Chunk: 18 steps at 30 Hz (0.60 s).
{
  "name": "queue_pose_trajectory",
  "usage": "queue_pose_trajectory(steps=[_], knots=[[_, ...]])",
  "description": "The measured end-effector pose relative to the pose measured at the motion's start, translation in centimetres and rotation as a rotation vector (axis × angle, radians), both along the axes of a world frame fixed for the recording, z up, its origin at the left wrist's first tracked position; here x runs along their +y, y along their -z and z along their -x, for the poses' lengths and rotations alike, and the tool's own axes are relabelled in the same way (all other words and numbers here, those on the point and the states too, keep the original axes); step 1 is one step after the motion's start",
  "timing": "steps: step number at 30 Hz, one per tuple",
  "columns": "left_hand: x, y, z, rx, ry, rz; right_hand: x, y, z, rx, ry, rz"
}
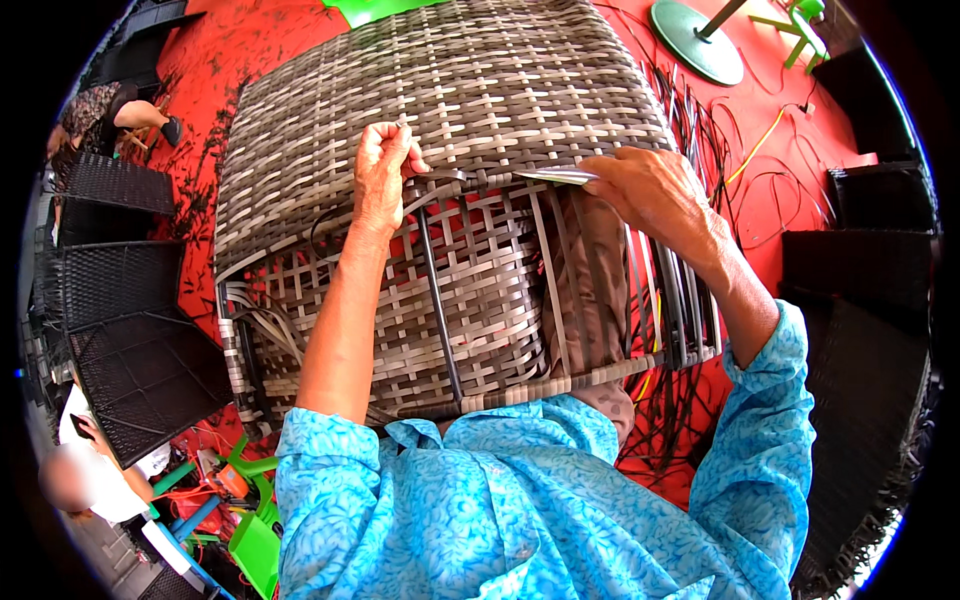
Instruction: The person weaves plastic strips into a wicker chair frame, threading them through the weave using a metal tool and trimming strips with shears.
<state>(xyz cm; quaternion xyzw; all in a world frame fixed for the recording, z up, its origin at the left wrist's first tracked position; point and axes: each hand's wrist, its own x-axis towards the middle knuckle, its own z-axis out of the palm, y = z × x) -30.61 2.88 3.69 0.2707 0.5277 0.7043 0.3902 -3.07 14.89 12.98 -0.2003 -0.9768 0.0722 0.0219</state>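
Note:
A woven grey-brown wicker piece [450, 90] with an open frame on its near side lies across my lap. My left hand [385, 170] is closed in a pinch above its near upper edge; what the fingers hold is too small to make out. A short dark strip [445, 175] lies along that edge beside them. In my right hand [650, 195] is a silver pointed blade [555, 175], its tip toward the left, lying along the same edge. Its handle is hidden in my palm. Below the blade, loose flat strands [560, 285] run down across the opening.
Long dark strands [690, 110] are strewn on the red floor [770, 200] at the right. Black wicker chairs [130, 330] stand at the left, dark wicker pieces [860, 270] at the right. A round green base [695, 45] is at the far right. Two other people sit at the left.

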Motion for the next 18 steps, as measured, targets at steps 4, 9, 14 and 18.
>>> queue_pose_trajectory(steps=[4, 9, 14, 18], knots=[[-0.1, -0.4, 0.0, 0.020, 0.017, 0.005, -0.3, 4.0, -0.6, 0.235, 0.043, 0.217], [0.2, 0.0, 0.1, 0.005, 0.021, -0.009, -0.7, 2.1, -0.1, 0.161, 0.090, 0.253], [0.2, 0.3, 0.1, -0.003, 0.000, 0.029, -2.2, -0.4, 0.0, -0.005, 0.111, 0.019], [0.3, 0.3, 0.1, 0.046, 0.005, 0.025, -3.2, -1.3, 1.0, -0.145, 0.143, -0.037]])
